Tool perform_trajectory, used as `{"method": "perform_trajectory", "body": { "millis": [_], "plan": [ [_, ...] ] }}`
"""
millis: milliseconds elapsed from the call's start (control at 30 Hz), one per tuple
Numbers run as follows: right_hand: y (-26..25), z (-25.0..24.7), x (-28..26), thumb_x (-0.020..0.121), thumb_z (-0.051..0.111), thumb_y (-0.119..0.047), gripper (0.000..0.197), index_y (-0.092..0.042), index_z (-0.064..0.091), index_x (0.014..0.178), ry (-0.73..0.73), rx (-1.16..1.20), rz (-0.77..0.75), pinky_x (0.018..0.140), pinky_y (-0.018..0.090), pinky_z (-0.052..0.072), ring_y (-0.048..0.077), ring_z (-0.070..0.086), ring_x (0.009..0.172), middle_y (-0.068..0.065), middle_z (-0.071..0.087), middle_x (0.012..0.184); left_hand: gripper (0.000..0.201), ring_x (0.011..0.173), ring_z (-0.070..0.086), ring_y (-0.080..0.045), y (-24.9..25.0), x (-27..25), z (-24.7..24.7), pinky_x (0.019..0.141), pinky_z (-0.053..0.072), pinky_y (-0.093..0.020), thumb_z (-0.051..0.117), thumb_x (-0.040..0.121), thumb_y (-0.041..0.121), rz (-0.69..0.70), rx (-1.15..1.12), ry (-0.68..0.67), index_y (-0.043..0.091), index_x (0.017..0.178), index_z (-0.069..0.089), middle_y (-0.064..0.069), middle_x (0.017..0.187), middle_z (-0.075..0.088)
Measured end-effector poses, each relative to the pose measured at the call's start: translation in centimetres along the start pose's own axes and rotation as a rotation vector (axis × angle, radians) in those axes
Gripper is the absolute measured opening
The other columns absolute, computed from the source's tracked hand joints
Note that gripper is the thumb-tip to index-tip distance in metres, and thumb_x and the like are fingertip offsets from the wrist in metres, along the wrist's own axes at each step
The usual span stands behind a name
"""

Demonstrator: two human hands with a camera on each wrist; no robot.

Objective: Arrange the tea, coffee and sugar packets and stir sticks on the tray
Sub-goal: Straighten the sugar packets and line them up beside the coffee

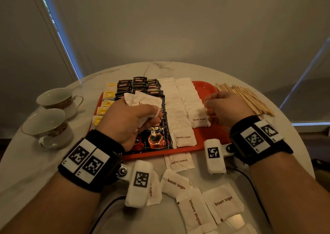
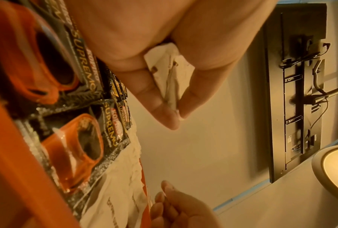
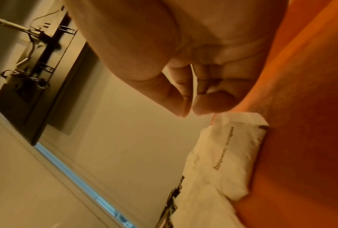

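Setting: a hotel-style room or lounge. Evidence: round marble table [image 1: 178, 67]; two china teacups [image 1: 53, 112]; red tray [image 1: 205, 87] stocked with coffee and sugar packets; drawn window blinds [image 1: 178, 19]; wall-mounted screen [image 2: 297, 92].

2 teacups [image 1: 55, 98] [image 1: 47, 126] stand on the round marble table [image 1: 32, 169], left of centre, one just behind the other, handles to the right. beyond the table hangs a pale roller blind [image 1: 178, 23]. wrist views show a dark wall-mounted panel [image 2: 295, 86] with cables, and a lamp shade [image 2: 334, 166] near it.
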State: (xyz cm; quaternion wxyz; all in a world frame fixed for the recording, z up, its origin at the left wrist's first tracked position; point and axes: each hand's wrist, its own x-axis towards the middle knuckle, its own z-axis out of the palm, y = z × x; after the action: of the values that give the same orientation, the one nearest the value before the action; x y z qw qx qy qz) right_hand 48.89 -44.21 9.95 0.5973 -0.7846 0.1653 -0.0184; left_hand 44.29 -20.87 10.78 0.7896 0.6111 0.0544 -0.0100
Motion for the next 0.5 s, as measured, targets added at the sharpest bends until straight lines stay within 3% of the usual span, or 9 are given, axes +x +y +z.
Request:
{"method": "perform_trajectory", "body": {
  "millis": [67,200,300,367,500],
  "plan": [
    [-0.1,0.3,-0.3,0.094,0.065,-0.005,0.008,-0.004,0.070,0.101,-0.078,0.068,0.034,0.071,0.038,0.062,0.021,0.064,0.069,0.012,0.065,0.087,0.013,0.079,0.077,-0.026,0.1,-0.1,0.3,0.066,0.064,-0.028,0.061,0.092,-0.009,-0.030,-0.033,-0.006,0.002,0.097,0.068,-0.015,0.085,0.077],
    [-0.2,0.6,-0.8,0.097,0.064,-0.007,0.015,0.001,0.066,0.109,-0.182,0.167,0.129,0.089,0.042,0.060,0.027,0.069,0.086,0.014,0.066,0.093,0.012,0.084,0.078,-0.034,0.2,-0.5,0.6,0.070,0.065,-0.034,0.054,0.096,-0.007,-0.085,-0.102,-0.024,-0.001,0.100,0.064,-0.020,0.089,0.078],
    [-0.6,0.3,-1.3,0.096,0.065,-0.010,0.015,0.000,0.068,0.107,-0.211,0.251,0.040,0.081,0.036,0.061,0.024,0.070,0.084,0.013,0.067,0.094,0.014,0.089,0.078,-0.033,0.2,-0.6,0.6,0.066,0.065,-0.033,0.062,0.095,-0.002,-0.099,-0.059,-0.050,0.001,0.107,0.068,-0.020,0.100,0.078],
    [-1.0,0.5,-1.9,0.092,0.071,-0.015,0.015,-0.004,0.071,0.103,-0.299,0.262,-0.072,0.075,0.035,0.060,0.021,0.068,0.081,0.010,0.068,0.093,0.014,0.091,0.078,-0.029,0.0,-0.6,0.6,0.066,0.065,-0.034,0.070,0.091,0.001,-0.094,-0.022,-0.046,0.008,0.103,0.072,-0.015,0.102,0.079],
    [-1.0,2.0,-3.4,0.071,0.082,-0.033,0.033,-0.014,0.073,0.097,-0.558,0.157,-0.215,0.076,0.033,0.060,0.018,0.068,0.084,0.003,0.073,0.092,0.021,0.087,0.078,-0.023,-0.2,-0.9,0.7,0.062,0.063,-0.029,0.076,0.086,0.008,-0.085,0.014,-0.061,0.009,0.106,0.073,-0.011,0.101,0.080]
  ]
}}
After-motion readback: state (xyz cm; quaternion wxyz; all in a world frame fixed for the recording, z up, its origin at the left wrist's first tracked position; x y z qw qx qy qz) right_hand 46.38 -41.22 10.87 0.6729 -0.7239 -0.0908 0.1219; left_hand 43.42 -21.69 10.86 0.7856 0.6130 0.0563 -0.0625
